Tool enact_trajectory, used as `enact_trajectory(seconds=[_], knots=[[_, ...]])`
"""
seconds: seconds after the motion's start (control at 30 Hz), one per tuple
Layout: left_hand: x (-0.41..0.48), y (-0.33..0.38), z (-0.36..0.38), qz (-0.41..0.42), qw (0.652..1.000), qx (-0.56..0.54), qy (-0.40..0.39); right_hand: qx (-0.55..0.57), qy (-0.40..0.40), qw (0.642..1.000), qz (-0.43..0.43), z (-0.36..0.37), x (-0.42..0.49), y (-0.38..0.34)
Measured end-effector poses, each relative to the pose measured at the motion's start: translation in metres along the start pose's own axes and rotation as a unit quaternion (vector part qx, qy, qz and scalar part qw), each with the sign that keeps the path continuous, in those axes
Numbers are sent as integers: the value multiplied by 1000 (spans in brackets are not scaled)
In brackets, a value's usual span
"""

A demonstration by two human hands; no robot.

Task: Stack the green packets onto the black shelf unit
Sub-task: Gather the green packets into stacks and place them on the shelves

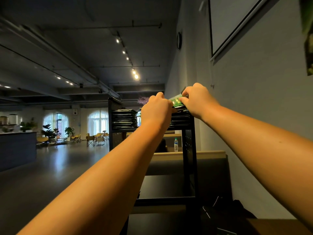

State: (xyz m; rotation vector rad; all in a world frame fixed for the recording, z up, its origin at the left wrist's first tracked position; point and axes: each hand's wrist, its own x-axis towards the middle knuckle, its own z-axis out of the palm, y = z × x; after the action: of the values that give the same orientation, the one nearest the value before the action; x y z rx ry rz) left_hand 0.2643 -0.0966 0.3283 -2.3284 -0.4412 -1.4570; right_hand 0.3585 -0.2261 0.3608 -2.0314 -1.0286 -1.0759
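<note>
- Packet (176, 101): green with pale print, held flat between both hands above the top tier of the shelf (189, 150), right side, just over a dark stack (180, 119).
- Right hand (197, 100): raised to the top of the shelf, with fingers (184, 99) curled together over the packet's right edge, pinching it.
- Left hand (156, 110): back toward the camera, at the packet's left edge. The fingers curl forward and their tips are hidden, so I cannot tell whether they grip it.
- Shelf: black metal with perforated side panels, standing against the grey wall.
- Second dark stack (124, 118): on the left side of the top tier, apart from the hands.
- Bottle (176, 144): clear with a green cap, upright on a ledge seen through the shelf frame.
- Clock (179, 40): round, high on the wall.
- Chairs (94, 139): far across the room, near the arched windows.
</note>
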Motion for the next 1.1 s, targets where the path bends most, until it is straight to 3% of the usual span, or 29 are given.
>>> enact_trajectory(seconds=[0.2,0.33,0.6,0.83,1.1], knots=[[3,0,6,25,1000,13,-9,-15,13,1000,-3,6,-5,11],[3,-2,7,-7,1000,-14,-25,7,16,1000,-15,8,-9,14],[-15,-5,7,-43,995,-84,13,9,26,1000,-15,13,-23,11],[-22,-4,5,-49,991,-123,21,12,31,999,21,12,-27,3],[-33,-10,-16,-41,989,-140,15,107,61,992,3,0,-35,-23]])
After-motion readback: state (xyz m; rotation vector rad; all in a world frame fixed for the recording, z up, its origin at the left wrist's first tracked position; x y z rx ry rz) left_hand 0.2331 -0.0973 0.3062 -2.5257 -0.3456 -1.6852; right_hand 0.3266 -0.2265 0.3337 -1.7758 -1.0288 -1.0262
